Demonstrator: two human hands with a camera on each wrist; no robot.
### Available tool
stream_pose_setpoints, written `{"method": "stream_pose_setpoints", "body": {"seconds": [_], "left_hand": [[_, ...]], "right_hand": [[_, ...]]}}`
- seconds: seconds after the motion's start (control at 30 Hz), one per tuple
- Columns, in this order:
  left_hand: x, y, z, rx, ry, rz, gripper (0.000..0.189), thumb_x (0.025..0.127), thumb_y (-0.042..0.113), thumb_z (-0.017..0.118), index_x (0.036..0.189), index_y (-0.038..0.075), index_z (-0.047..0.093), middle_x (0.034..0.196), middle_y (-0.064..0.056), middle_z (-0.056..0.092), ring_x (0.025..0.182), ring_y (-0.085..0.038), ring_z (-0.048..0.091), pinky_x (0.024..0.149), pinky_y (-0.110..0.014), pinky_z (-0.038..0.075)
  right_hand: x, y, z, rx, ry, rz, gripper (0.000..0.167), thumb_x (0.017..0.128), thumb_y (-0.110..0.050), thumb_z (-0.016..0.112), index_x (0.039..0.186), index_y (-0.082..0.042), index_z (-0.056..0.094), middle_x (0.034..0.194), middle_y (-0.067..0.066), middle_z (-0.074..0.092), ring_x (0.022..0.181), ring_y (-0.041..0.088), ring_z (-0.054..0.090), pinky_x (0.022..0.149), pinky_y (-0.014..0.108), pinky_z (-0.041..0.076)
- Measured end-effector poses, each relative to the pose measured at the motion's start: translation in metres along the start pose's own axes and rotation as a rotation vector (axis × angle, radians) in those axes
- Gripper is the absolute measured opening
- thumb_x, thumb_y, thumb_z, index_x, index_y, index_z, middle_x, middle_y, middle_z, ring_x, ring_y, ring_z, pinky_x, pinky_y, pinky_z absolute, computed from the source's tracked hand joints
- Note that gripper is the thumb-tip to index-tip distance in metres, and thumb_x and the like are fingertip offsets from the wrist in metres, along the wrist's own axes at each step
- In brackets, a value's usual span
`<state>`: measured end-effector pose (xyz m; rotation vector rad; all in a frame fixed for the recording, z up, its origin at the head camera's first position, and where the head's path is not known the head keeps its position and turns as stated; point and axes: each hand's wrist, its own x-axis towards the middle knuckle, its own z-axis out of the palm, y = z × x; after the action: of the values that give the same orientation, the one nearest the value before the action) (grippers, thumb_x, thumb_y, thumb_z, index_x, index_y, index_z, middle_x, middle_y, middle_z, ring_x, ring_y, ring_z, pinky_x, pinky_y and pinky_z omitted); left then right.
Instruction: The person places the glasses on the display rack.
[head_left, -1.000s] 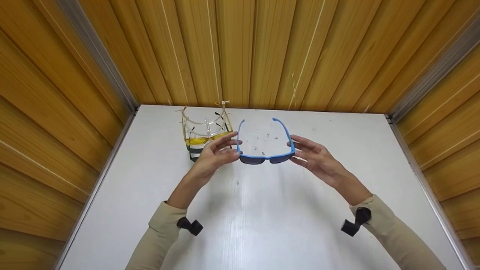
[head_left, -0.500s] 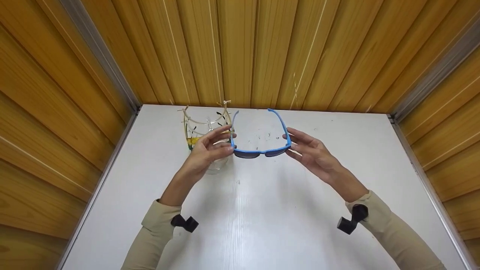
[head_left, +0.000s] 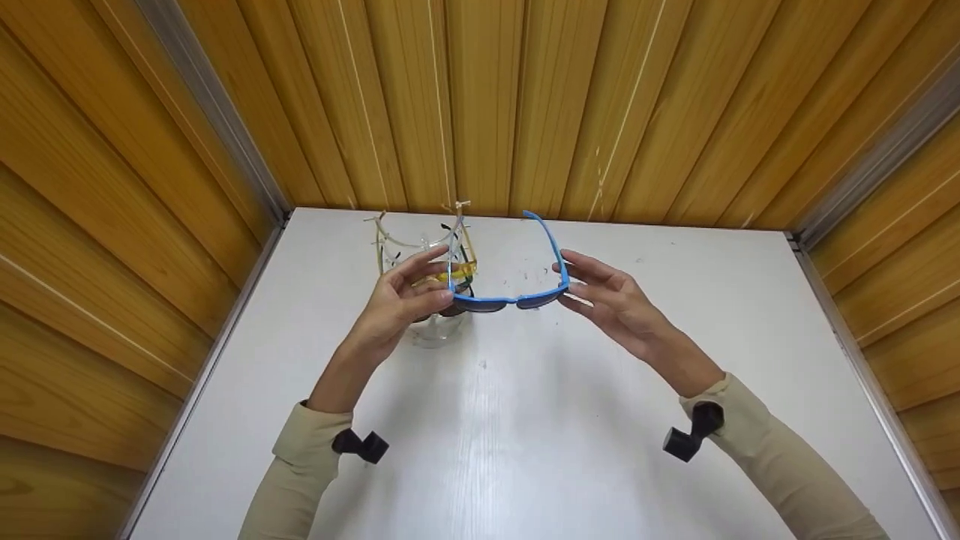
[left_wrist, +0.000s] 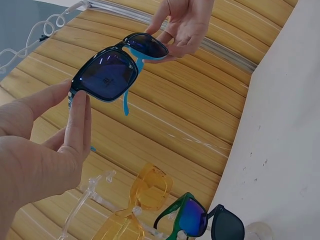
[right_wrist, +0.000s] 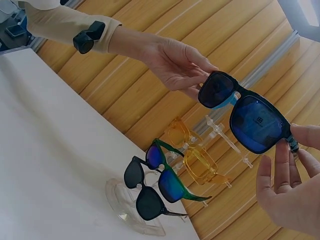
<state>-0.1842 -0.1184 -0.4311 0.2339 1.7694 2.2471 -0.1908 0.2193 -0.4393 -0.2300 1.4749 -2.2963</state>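
Blue-framed sunglasses [head_left: 480,306] with dark lenses are held in the air above the table, temples unfolded and pointing away from me. My left hand [head_left: 391,307] pinches the left hinge corner between thumb and fingers, and my right hand [head_left: 616,306] does the same at the right corner. In the right wrist view a clear display stand [right_wrist: 119,200] carries yellow glasses [right_wrist: 204,167], green-framed sunglasses [right_wrist: 171,186] with blue lenses, and black sunglasses [right_wrist: 149,204]. Seen from the head, the left hand partly covers the stand and its glasses.
The white table [head_left: 525,435] meets a wood-patterned back wall [head_left: 555,112], with similar walls on both sides. Small dark marks dot the tabletop beyond the sunglasses. An empty upper arm [right_wrist: 235,142] of the stand rises above the yellow glasses.
Both hands have carried the blue sunglasses leftward and slightly away from me. The sunglasses' left temple now overlaps the stand in the head view. The grip looks the same.
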Motion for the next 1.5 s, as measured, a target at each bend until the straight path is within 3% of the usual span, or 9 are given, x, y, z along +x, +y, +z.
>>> {"method": "stream_pose_setpoints", "body": {"seconds": [0.2,0.37,0.57,0.8,1.03,1.13,1.37,1.5], "left_hand": [[-0.004,0.002,-0.008,-0.013,0.032,0.011,0.072,0.086,-0.005,0.072,0.152,0.005,0.046,0.132,-0.011,0.056,0.107,-0.014,0.068,0.093,-0.025,0.06],[-0.009,0.003,-0.015,-0.022,0.055,-0.001,0.069,0.088,-0.005,0.071,0.151,0.008,0.048,0.137,-0.015,0.054,0.109,-0.017,0.068,0.095,-0.025,0.059],[-0.012,0.006,-0.021,-0.008,0.078,0.005,0.069,0.087,-0.005,0.071,0.151,0.009,0.048,0.134,-0.012,0.057,0.11,-0.018,0.068,0.095,-0.025,0.059],[-0.011,0.007,-0.029,0.004,0.084,0.009,0.07,0.089,-0.005,0.07,0.152,0.009,0.046,0.143,-0.019,0.051,0.109,-0.017,0.067,0.093,-0.025,0.06],[-0.011,0.008,-0.036,0.008,0.111,0.007,0.068,0.089,-0.003,0.07,0.152,0.011,0.047,0.139,-0.011,0.055,0.115,-0.019,0.066,0.096,-0.027,0.06],[-0.011,0.011,-0.038,0.011,0.117,0.005,0.067,0.09,-0.002,0.071,0.151,0.012,0.048,0.138,-0.01,0.056,0.121,-0.028,0.063,0.097,-0.027,0.059],[-0.012,0.013,-0.046,0.014,0.132,0.003,0.064,0.091,-0.001,0.071,0.15,0.011,0.049,0.136,-0.008,0.058,0.127,-0.026,0.061,0.099,-0.028,0.058],[-0.011,0.011,-0.052,0.003,0.147,0.01,0.064,0.091,-0.002,0.07,0.15,0.009,0.049,0.134,-0.007,0.06,0.134,-0.034,0.055,0.099,-0.028,0.058]], "right_hand": [[0.01,0.003,0.007,0.001,-0.024,-0.002,0.042,0.1,0.004,0.058,0.137,-0.014,0.065,0.132,0.001,0.068,0.127,0.017,0.061,0.112,0.039,0.052],[0.017,0.005,0.014,0.006,-0.029,-0.001,0.043,0.098,0.005,0.059,0.136,-0.013,0.065,0.13,0.0,0.068,0.126,0.017,0.062,0.112,0.038,0.052],[0.024,0.007,0.022,0.012,-0.029,0.0,0.044,0.098,0.005,0.06,0.138,-0.011,0.063,0.129,0.002,0.067,0.125,0.017,0.063,0.111,0.038,0.052],[0.031,0.01,0.027,0.048,-0.026,0.007,0.042,0.098,0.007,0.058,0.134,-0.012,0.067,0.129,0.003,0.068,0.125,0.017,0.063,0.111,0.037,0.053],[0.04,0.012,0.032,0.05,-0.026,0.007,0.041,0.098,0.006,0.057,0.135,-0.011,0.066,0.131,0.004,0.067,0.127,0.018,0.063,0.111,0.038,0.052],[0.044,0.012,0.035,0.042,-0.017,0.015,0.043,0.098,0.006,0.058,0.138,-0.009,0.064,0.131,0.005,0.067,0.127,0.019,0.062,0.111,0.038,0.052],[0.052,0.014,0.04,0.035,-0.017,0.029,0.045,0.097,0.006,0.06,0.14,-0.007,0.061,0.131,0.005,0.066,0.126,0.019,0.062,0.111,0.039,0.052],[0.058,0.016,0.042,0.033,-0.028,0.032,0.047,0.097,0.006,0.061,0.142,-0.007,0.059,0.132,0.005,0.065,0.125,0.018,0.062,0.111,0.04,0.052]]}}
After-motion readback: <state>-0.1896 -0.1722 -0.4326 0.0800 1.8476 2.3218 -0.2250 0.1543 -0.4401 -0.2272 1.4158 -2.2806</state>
